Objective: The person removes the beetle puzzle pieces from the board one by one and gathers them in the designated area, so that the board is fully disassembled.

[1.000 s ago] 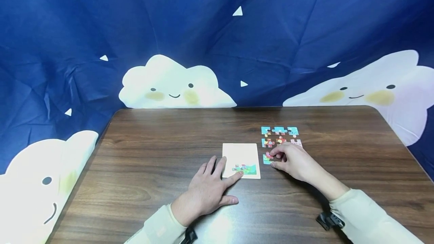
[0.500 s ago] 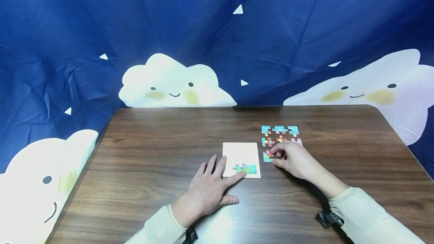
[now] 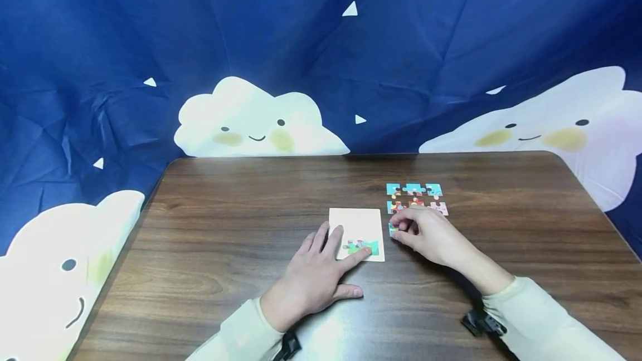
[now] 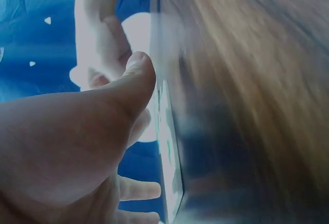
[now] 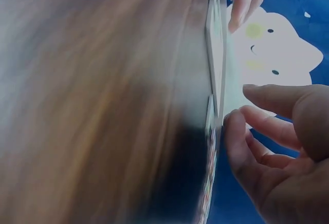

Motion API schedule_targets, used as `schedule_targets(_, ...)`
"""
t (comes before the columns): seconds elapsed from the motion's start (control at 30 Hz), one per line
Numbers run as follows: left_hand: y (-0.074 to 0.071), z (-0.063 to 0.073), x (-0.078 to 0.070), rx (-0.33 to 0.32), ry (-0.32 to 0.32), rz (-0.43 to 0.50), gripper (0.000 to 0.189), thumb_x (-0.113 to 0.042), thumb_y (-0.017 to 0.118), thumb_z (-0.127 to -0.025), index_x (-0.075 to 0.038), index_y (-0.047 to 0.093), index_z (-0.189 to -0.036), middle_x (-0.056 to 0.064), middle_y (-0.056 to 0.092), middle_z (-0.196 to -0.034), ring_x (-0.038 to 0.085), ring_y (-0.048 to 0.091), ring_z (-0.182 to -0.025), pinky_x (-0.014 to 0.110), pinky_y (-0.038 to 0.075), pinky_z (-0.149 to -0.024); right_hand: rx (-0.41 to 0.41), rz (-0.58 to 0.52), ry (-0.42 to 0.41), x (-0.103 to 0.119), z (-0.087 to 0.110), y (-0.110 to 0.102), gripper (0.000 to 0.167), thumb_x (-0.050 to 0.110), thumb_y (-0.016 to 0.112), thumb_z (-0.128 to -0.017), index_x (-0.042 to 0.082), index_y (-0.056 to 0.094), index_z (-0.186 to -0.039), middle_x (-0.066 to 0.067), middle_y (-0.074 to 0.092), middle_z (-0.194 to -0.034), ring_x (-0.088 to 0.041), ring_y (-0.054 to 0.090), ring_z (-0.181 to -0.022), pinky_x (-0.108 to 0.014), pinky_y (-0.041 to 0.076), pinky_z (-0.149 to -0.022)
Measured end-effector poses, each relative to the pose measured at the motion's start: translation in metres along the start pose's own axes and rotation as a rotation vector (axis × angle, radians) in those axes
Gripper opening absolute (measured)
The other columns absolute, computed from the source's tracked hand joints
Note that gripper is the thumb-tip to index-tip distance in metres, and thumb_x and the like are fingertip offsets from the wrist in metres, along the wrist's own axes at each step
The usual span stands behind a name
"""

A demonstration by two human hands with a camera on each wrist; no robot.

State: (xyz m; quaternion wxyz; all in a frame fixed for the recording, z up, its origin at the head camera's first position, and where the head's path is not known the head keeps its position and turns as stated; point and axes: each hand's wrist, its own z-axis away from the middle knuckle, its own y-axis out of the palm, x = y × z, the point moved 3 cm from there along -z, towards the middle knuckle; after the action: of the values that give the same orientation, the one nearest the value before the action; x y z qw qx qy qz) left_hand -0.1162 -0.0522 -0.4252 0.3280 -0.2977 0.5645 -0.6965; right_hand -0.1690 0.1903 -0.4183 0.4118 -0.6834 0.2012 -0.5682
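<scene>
My left hand lies with its fingers spread, fingertips on a square cream board and the index finger over joined green and blue puzzle pieces on it. The thumb points right, off the board. Just right of the board my right hand is bent over a green and blue puzzle piece, which it partly covers. In the right wrist view the thumb and fingertips stand apart with nothing between them, and that piece lies flat at the table.
Several loose puzzle pieces form a blue-topped row behind my right hand, with a second row of red and pink pieces partly hidden by it. The brown wooden table ends at a blue cloth with printed clouds.
My left hand has slid slightly right on the board. The right hand has shifted a little left, its fingers covering more of the green and blue piece.
</scene>
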Motion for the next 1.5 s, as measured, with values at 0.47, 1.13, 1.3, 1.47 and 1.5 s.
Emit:
schedule_targets(0.47, 0.002, -0.007, -0.011, 0.033, -0.003, -0.084, 0.077, -0.085, 0.043, -0.096, -0.057, 0.029, -0.166, 0.012, 0.039, -0.172, 0.037, 0.038, -0.16, 0.046, 0.04, -0.126, 0.115, -0.043, -0.132, 0.032, -0.021, 0.025, 0.01, 0.008, 0.072, -0.1, 0.008, 0.08, -0.106, 0.008, 0.069, -0.087, 0.0, 0.056, -0.078, -0.025, 0.05, -0.075)
schedule_targets(1.13, 0.0, -0.009, -0.01, 0.044, 0.025, -0.126, 0.077, -0.084, 0.039, -0.098, -0.056, 0.022, -0.168, 0.013, 0.042, -0.169, 0.037, 0.042, -0.157, 0.047, 0.041, -0.124, 0.189, 0.017, -0.109, 0.039, -0.025, 0.039, 0.012, 0.011, 0.075, -0.099, 0.01, 0.087, -0.105, 0.007, 0.075, -0.092, -0.007, 0.064, -0.088, -0.03, 0.052, -0.079)
schedule_targets(1.3, 0.001, -0.009, -0.008, 0.053, 0.021, -0.121, 0.077, -0.084, 0.039, -0.097, -0.057, 0.022, -0.167, 0.013, 0.04, -0.17, 0.037, 0.041, -0.157, 0.048, 0.04, -0.125, 0.184, -0.012, -0.089, 0.039, -0.029, 0.042, 0.011, 0.008, 0.074, -0.098, 0.01, 0.085, -0.098, 0.007, 0.076, -0.088, -0.004, 0.06, -0.083, -0.027, 0.05, -0.075)
schedule_targets(1.47, 0.002, -0.01, -0.008, 0.059, 0.021, -0.108, 0.076, -0.084, 0.04, -0.097, -0.058, 0.022, -0.167, 0.013, 0.04, -0.171, 0.038, 0.04, -0.159, 0.049, 0.04, -0.125, 0.174, -0.023, -0.082, 0.04, -0.029, 0.041, 0.009, 0.005, 0.075, -0.095, 0.01, 0.081, -0.094, 0.008, 0.064, -0.077, -0.003, 0.052, -0.073, -0.024, 0.045, -0.069)
schedule_targets(1.5, 0.002, -0.01, -0.008, 0.06, 0.022, -0.108, 0.076, -0.084, 0.04, -0.097, -0.058, 0.023, -0.167, 0.013, 0.04, -0.171, 0.038, 0.039, -0.159, 0.049, 0.04, -0.125, 0.173, -0.023, -0.081, 0.041, -0.029, 0.041, 0.009, 0.005, 0.075, -0.095, 0.011, 0.08, -0.093, 0.008, 0.062, -0.077, -0.003, 0.051, -0.073, -0.024, 0.044, -0.068)
